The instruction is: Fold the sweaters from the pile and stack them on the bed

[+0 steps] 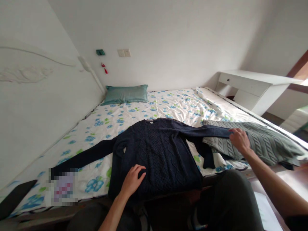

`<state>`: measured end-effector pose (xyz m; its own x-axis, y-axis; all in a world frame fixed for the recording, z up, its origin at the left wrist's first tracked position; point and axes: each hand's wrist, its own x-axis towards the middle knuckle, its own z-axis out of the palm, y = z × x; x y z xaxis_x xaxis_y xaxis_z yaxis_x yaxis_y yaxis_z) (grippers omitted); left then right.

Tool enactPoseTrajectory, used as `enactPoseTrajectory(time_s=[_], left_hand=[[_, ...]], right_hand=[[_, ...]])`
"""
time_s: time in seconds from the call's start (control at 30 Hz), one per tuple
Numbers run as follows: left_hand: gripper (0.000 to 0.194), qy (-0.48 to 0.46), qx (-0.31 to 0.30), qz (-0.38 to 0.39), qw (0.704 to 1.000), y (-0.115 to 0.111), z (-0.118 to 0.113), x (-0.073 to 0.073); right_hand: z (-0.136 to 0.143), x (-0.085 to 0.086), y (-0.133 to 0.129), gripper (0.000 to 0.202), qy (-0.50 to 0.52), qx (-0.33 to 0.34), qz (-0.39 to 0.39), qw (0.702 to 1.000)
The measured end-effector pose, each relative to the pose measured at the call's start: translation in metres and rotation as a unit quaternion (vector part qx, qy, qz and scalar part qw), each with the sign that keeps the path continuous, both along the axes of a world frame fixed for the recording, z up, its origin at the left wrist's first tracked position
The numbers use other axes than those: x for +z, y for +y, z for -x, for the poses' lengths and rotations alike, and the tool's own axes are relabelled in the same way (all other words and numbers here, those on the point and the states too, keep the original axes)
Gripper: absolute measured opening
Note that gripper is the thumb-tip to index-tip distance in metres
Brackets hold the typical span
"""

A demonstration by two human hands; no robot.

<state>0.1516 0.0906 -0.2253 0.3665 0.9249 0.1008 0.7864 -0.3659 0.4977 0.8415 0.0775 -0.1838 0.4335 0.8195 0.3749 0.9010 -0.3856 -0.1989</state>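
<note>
A dark navy cable-knit sweater (158, 150) lies spread flat on the bed, neck toward the wall, both sleeves stretched out. My left hand (132, 181) rests flat on its lower hem area, fingers apart. My right hand (239, 139) pinches the cuff end of the sweater's right sleeve (207, 131), which lies across a grey-green knit garment (260, 142) at the right side of the bed.
The bed (173, 106) has a white sheet with blue flowers. A teal pillow (126, 94) lies against the far wall. A white desk (252, 85) stands at the right. A dark object (14, 197) lies at the near left corner. My knees sit below the bed edge.
</note>
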Motion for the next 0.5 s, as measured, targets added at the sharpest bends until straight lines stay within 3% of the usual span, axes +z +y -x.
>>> enactPoseTrajectory(time_s=[0.03, 0.1, 0.17, 0.23, 0.3, 0.37, 0.5], left_hand=[[0.019, 0.009, -0.026, -0.012, 1.0, -0.011, -0.01, 0.001], [0.016, 0.031, -0.075, -0.038, 0.996, -0.036, -0.032, -0.001], [0.035, 0.06, -0.117, -0.076, 0.988, -0.063, -0.055, -0.01], [0.063, 0.096, -0.147, -0.114, 0.978, -0.086, -0.074, -0.023], [0.078, 0.137, -0.162, -0.137, 0.968, -0.099, -0.086, -0.036], [0.081, 0.168, -0.159, -0.148, 0.961, -0.102, -0.092, -0.043], [0.079, 0.166, -0.161, -0.128, 0.964, -0.092, -0.093, -0.038]], right_hand=[[0.03, -0.011, -0.009, 0.038, 0.029, 0.037, -0.004, 0.999], [0.094, -0.034, -0.03, 0.032, 0.134, 0.114, 0.06, 0.983], [0.155, -0.057, -0.054, 0.033, 0.221, 0.192, 0.147, 0.945], [0.199, -0.075, -0.076, 0.034, 0.262, 0.205, 0.194, 0.923], [0.221, -0.083, -0.09, 0.033, 0.281, 0.192, 0.198, 0.919], [0.227, -0.083, -0.095, 0.034, 0.303, 0.194, 0.16, 0.919], [0.22, -0.07, -0.093, 0.046, 0.374, 0.228, 0.084, 0.895]])
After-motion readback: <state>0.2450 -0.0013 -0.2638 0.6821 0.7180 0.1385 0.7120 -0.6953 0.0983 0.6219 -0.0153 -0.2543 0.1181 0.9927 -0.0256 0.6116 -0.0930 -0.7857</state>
